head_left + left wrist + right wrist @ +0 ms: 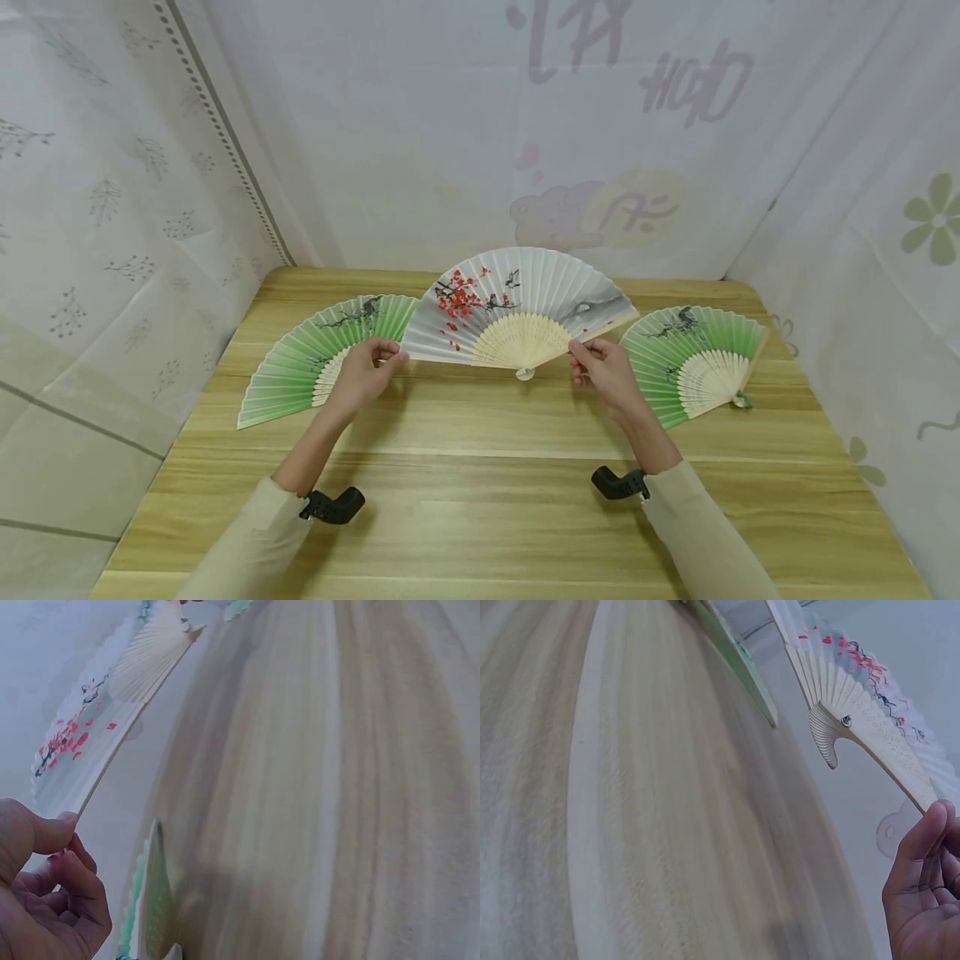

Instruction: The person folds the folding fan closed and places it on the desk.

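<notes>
Spread wide between both hands is a white and grey folding fan (540, 283) with red blossoms, birds and pale wooden ribs. It is held up above the table, its pivot toward the person. My left hand (367, 371) pinches its left outer edge between thumb and fingers; the left wrist view shows the thumb (52, 831) on that edge. At the other end my right hand (606, 371) pinches the right guard stick, and the right wrist view shows the fingertips (934, 821) on it. Behind the left hand lies an opened green fan (288, 375); another green fan (720, 342) lies beyond the right hand.
The wooden table (480, 517) spans the space under the hands. Patterned cloth hangs on the left (112, 208), at the back (390, 150) and on the right. A black wrist mount (333, 506) sticks out from the left sleeve, and a similar mount (618, 482) from the right.
</notes>
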The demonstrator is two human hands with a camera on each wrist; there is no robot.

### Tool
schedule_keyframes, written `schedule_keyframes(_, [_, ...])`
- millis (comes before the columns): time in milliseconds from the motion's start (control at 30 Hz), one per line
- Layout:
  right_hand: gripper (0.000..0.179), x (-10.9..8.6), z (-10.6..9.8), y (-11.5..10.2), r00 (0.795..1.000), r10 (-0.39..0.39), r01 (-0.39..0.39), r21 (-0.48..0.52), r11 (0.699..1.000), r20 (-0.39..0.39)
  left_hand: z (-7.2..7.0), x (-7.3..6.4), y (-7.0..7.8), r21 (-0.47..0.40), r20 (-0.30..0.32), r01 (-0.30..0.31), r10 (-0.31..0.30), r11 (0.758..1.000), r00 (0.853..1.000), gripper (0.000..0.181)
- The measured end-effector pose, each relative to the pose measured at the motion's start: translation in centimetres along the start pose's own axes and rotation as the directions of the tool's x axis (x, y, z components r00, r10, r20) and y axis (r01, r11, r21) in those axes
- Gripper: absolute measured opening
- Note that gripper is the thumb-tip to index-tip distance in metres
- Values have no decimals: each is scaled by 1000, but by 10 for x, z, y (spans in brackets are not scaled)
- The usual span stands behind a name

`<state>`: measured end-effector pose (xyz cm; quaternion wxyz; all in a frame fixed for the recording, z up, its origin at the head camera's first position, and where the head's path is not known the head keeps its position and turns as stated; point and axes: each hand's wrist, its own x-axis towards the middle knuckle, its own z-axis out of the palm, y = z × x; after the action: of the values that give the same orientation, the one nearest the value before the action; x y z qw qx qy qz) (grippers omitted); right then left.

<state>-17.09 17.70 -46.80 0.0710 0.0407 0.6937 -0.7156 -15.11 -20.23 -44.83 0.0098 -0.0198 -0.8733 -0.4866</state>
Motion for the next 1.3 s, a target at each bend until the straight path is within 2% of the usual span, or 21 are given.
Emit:
schedule_keyframes(400, [33, 2, 6, -6, 996, -90, 90, -41, 995, -10, 1, 7, 7, -92, -20, 83, -86, 992, 996, 25])
schedule_keyframes(567, [32, 3, 8, -9, 995, -94, 93, -40, 995, -20, 1, 10, 10, -151, -3, 136, -138, 979, 990, 33])
schedule_keyframes(733, [31, 4, 10, -11, 994, -108, 107, -48, 993, -25, 0, 14, 13, -215, 0, 152, -156, 965, 988, 37])
schedule_keyframes(867, [28, 5, 11, -12, 992, -123, 121, -71, 990, -23, 0, 19, 15, -240, -26, 139, -150, 961, 988, 37])
schedule_keyframes(1100, [26, 5, 14, -18, 987, -158, 156, -61, 986, -21, 0, 24, 20, -242, -90, 79, -103, 967, 991, 34])
schedule_keyframes(1300, [27, 7, 15, -20, 984, -180, 178, -79, 981, -16, 1, 26, 23, -287, -123, 48, -87, 957, 989, 33])
